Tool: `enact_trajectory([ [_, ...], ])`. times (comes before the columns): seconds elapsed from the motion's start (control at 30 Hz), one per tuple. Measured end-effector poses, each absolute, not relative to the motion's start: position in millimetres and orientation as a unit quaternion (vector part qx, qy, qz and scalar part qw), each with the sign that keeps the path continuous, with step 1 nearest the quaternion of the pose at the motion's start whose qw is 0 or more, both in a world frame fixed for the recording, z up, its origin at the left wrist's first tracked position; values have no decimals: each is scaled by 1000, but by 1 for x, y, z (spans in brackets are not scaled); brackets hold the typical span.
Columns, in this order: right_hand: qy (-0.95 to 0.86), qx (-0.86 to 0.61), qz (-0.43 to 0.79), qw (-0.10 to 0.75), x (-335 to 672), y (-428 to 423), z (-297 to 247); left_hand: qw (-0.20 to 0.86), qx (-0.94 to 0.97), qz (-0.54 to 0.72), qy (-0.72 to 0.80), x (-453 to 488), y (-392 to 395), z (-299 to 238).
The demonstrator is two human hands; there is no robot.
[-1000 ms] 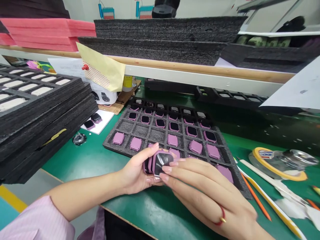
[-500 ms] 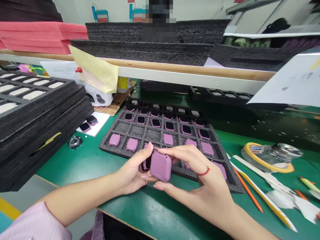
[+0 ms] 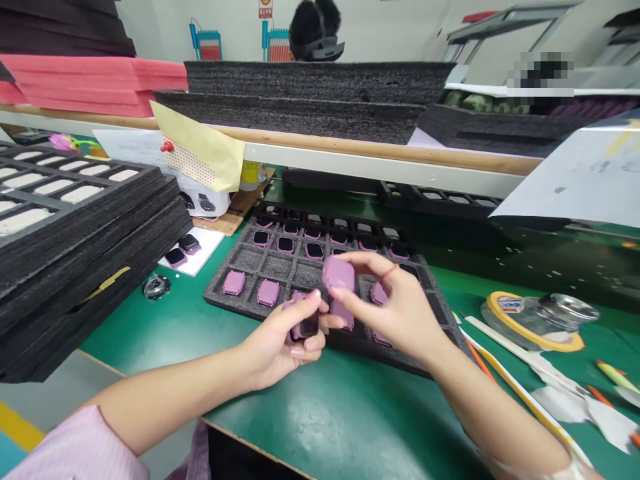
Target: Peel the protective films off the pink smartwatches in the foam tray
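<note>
- The right hand (image 3: 407,310) pinches a purple, rounded-square, smooth-looking watch case (image 3: 339,272) between thumb and fingers, plain back showing, raised over the near edge of the black foam compartment tray (image 3: 214,297).
- The left hand (image 3: 277,333) is curled round at least one purple-framed watch with a glossy dark screen (image 3: 309,325), between that edge and the green tabletop's (image 3: 310,420) front edge; whether it holds several, I cannot tell.
- Each piece is probably light and stiff, its curved shell rather slippery.
- The screen looks easiest to scratch or smear, so opposite side rims seem the safest hold, fingertips off the glass.
</note>
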State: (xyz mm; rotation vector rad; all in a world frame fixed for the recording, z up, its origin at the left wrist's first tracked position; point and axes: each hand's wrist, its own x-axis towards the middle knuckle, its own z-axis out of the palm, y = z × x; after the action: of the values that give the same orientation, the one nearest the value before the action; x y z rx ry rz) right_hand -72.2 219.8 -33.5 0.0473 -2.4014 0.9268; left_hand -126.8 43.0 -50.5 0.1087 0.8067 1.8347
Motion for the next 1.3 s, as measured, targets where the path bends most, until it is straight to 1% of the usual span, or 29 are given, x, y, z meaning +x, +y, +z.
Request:
enact_trajectory([
  [0.07, -903, -26, 339, 261, -94, 228, -44, 537, 44, 757, 370, -128, 43, -51],
  [0.2, -915, -26, 325, 240, -127, 232, -73, 553, 102, 705, 433, -128, 41, -52],
  [0.33, -905, -29, 347, 246, -126, 232, -80, 540, 137, 690, 462, -126, 41, -52],
  [0.47, -877, -25, 390, 278, -90, 225, -55, 552, 106, 724, 399, -126, 44, -55],
  [0.53, -866, 33, 412, 282, -68, 217, -41, 565, 91, 740, 353, -127, 45, -56],
  [0.6, -871, 117, 392, 271, -50, 208, -33, 571, 92, 747, 329, -128, 46, -57],
  [0.67, -884, 172, 346, 264, -40, 201, -30, 565, 96, 753, 323, -128, 46, -58],
  [0.77, -888, 193, 305, 284, -38, 195, -32, 561, 92, 765, 303, -127, 46, -58],
  [0.87, -878, 191, 310, 312, -41, 192, -33, 570, 93, 766, 281, -128, 46, -57],
  [1.0, -850, 153, 361, 351, -43, 190, -31, 574, 95, 763, 280, -129, 45, -57],
  [1.17, -736, 7, 524, 428, -40, 197, -28, 579, 95, 760, 280, -130, 43, -57],
  [1.23, -690, -38, 575, 438, -39, 200, -28, 581, 88, 761, 276, -131, 43, -57],
  [1.3, -672, -53, 595, 438, -39, 203, -28, 580, 86, 762, 273, -131, 42, -56],
])
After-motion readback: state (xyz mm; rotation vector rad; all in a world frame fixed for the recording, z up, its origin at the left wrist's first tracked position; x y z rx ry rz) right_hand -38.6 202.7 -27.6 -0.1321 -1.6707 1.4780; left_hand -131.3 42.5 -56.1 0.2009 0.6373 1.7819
